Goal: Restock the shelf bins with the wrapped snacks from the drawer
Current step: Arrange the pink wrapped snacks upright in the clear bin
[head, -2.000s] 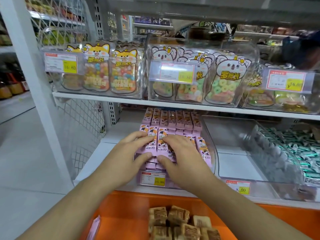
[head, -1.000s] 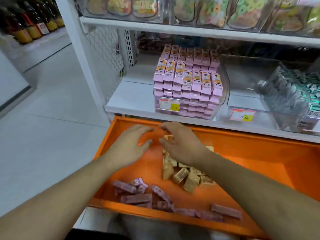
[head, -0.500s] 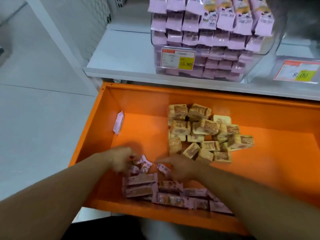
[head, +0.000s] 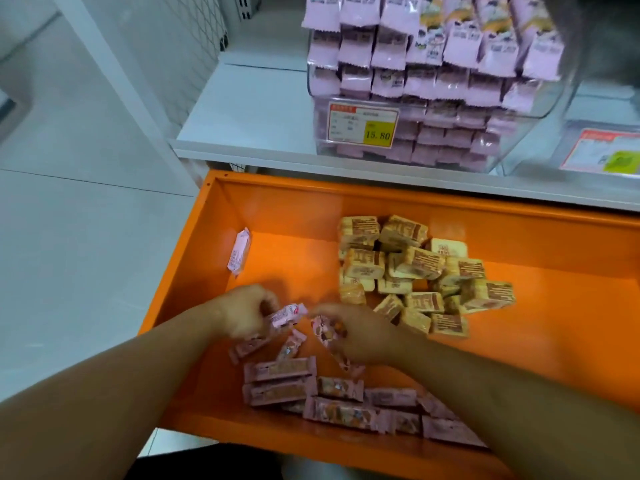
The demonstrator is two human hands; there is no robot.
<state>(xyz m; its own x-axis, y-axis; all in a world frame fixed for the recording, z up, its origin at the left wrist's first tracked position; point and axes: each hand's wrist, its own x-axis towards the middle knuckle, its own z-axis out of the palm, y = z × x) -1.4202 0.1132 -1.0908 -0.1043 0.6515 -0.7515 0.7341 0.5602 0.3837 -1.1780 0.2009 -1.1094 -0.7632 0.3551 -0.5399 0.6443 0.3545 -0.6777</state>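
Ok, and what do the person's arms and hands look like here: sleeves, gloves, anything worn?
Both forearms are bare as far as the frame shows, with no sleeve in view. The left hand and right hand wear no gloves. No watch, ring or wristband shows, though motion blur softens the fingers, so small items could be missed.

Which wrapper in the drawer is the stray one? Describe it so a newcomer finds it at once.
Start at the orange drawer pulled out below the white shelf. Follow its left wall toward the back: a single pale pink wrapper leans there on its own. Unlike the pink bars heaped near the front and the tan packets piled mid-drawer, nothing touches it.
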